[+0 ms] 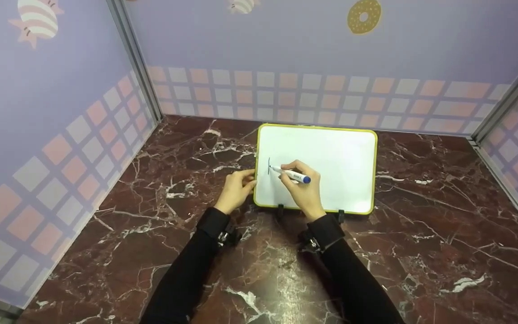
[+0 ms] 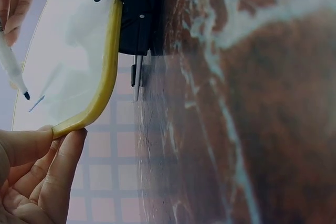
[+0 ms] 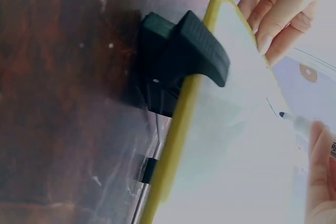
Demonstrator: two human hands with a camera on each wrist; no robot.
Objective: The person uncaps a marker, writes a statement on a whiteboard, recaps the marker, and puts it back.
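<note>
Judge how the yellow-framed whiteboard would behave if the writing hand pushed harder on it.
The whiteboard looks like a thin, stiff panel, so it would likely slide or tip back rather than bend. It stands on small black clip feet on polished marble, probably slippery. The left hand on its edge suggests it needs bracing against the marker.

Yellow-framed whiteboard (image 1: 331, 153) propped on marble; marker (image 1: 291, 173) tip touching it.
</note>
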